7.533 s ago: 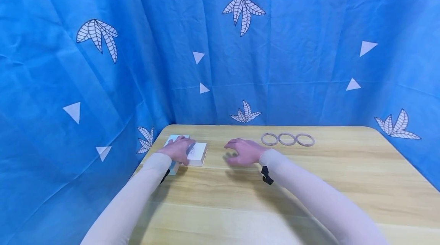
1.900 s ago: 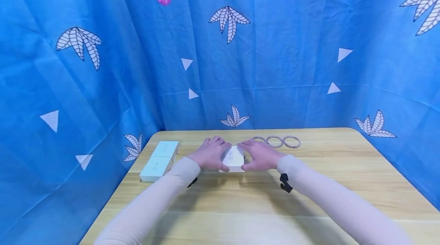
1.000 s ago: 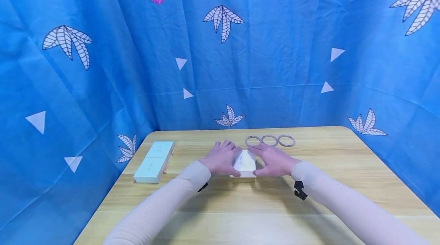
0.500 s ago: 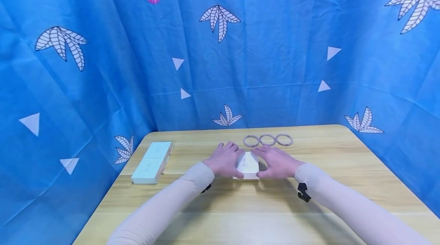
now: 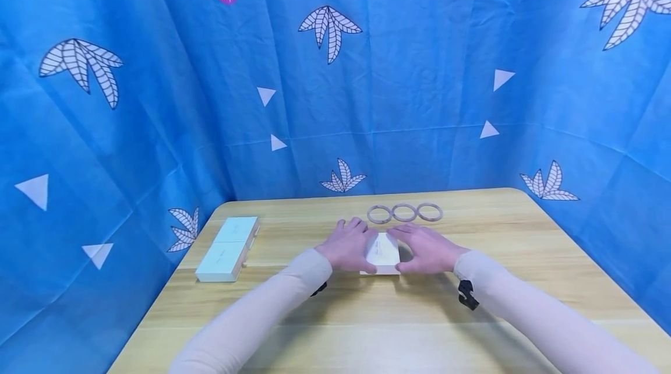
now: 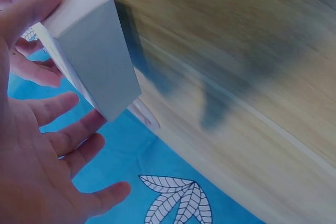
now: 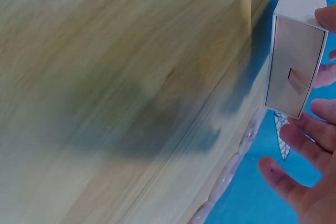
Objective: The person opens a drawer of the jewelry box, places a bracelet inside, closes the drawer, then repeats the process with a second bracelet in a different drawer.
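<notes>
Our left hand (image 5: 349,249) and right hand (image 5: 427,249) are both clamped on one white box (image 5: 385,253) in the head view, thumbs on its near side, fingers toward its far side, around the middle of the surface (image 5: 335,316). Uneven pressure could twist the box loose, we judge, and pushing it away from us could knock the three rings (image 5: 405,221) just beyond our fingertips. Those lie near the far edge, with the blue cloth (image 5: 398,83) behind. Two pale boxes (image 5: 229,246) lie end to end near the left edge, where a wide leftward sweep could nudge them; open room lies toward us and off to the right.

From the left wrist, thumb and one finger pinch opposite ends of a plain side, the other fingers loose, so the hold looks light and could slide. We cannot tell whether the box sits flat or slightly raised.

From the right wrist, we see a drawer (image 7: 283,45) with a small pull tab (image 7: 297,82) facing our right palm. Tipping that end down could let it slide out. Bare surface spreads widely beside it.
</notes>
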`<state>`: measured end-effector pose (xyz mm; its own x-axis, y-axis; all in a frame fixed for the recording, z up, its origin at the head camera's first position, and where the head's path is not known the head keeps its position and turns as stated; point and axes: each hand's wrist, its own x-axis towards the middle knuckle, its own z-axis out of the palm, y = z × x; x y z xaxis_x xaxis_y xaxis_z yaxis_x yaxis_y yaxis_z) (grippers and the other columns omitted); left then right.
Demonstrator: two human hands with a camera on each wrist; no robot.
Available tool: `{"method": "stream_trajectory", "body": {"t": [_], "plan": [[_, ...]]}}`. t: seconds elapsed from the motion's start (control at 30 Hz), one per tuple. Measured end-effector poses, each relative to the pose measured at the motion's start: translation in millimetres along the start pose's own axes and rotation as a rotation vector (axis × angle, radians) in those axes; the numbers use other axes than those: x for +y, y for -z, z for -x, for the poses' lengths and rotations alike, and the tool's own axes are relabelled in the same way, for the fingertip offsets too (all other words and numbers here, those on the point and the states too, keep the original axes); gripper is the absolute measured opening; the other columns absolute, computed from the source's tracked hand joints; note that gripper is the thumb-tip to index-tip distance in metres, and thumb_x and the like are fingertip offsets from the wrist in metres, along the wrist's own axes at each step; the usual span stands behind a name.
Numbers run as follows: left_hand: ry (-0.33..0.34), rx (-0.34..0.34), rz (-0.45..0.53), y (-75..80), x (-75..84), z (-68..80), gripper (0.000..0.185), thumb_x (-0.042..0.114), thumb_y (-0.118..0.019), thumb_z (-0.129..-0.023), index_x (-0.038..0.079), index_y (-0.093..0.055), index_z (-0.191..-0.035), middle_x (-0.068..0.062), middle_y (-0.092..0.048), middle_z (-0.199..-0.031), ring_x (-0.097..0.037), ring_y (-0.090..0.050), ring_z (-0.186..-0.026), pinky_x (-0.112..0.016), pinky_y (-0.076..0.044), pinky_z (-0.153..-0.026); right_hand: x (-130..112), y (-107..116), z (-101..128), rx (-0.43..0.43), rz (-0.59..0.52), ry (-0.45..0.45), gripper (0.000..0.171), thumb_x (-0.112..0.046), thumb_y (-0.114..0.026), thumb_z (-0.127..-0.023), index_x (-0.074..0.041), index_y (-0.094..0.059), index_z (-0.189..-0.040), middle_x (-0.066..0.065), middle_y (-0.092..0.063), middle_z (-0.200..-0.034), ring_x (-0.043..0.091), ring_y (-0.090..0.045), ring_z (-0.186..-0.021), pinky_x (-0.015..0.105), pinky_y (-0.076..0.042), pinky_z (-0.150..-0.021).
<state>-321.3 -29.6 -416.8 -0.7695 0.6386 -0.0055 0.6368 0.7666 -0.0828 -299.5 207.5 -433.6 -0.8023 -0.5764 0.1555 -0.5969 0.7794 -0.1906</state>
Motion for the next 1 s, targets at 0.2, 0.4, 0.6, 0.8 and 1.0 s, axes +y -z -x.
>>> {"method": "stream_trajectory", "body": {"t": [0.2,0.4,0.6,0.8,1.0], "plan": [[-0.005,0.006,-0.015,-0.2,3.9,-3.2,0.085,0.069,-0.073,-0.073,0.024,-0.054,-0.142,0.001,-0.056,-0.132,-0.018,-0.044,-0.124,-0.054,-0.036,-0.112,4.6,-0.2,1.9,-0.008,-0.007,-0.008,0.087,-0.051,-0.073,-0.081,-0.008,-0.045,-0.151,0.014,-0.048,-0.154,0.035,-0.045,-0.141,0.056,-0.039,-0.113],[-0.003,0.008,-0.005,-0.6,8.0,-5.9,0.085,0.068,-0.074,-0.074,0.022,-0.054,-0.142,0.000,-0.056,-0.133,-0.019,-0.044,-0.126,-0.055,-0.035,-0.113,8.6,0.3,4.1,-0.010,-0.017,-0.016,0.087,-0.049,-0.073,-0.081,-0.008,-0.045,-0.152,0.012,-0.047,-0.155,0.036,-0.044,-0.142,0.056,-0.038,-0.113],[0.006,0.001,-0.006,-2.2,9.3,-9.5,0.088,0.070,-0.073,-0.074,0.022,-0.052,-0.144,0.000,-0.055,-0.136,-0.019,-0.043,-0.128,-0.055,-0.034,-0.113,12.1,-0.9,4.7,-0.016,-0.019,-0.027,0.086,-0.049,-0.074,-0.081,-0.010,-0.045,-0.152,0.013,-0.046,-0.155,0.036,-0.044,-0.142,0.056,-0.039,-0.113],[0.011,0.002,0.000,-3.5,9.6,-12.7,0.088,0.074,-0.072,-0.073,0.025,-0.052,-0.143,0.002,-0.055,-0.135,-0.018,-0.044,-0.126,-0.052,-0.036,-0.111,13.0,-0.1,5.2,-0.024,-0.040,-0.042,0.086,-0.046,-0.075,-0.080,-0.009,-0.045,-0.152,0.015,-0.045,-0.155,0.038,-0.043,-0.142,0.059,-0.038,-0.112],[0.007,0.003,0.004,-7.8,9.9,-17.6,0.088,0.073,-0.072,-0.073,0.025,-0.052,-0.144,0.001,-0.054,-0.137,-0.018,-0.043,-0.126,-0.051,-0.037,-0.111,16.5,-1.9,5.8,-0.017,-0.048,-0.040,0.085,-0.044,-0.075,-0.080,-0.008,-0.045,-0.151,0.016,-0.046,-0.155,0.037,-0.044,-0.142,0.059,-0.038,-0.113]]}}
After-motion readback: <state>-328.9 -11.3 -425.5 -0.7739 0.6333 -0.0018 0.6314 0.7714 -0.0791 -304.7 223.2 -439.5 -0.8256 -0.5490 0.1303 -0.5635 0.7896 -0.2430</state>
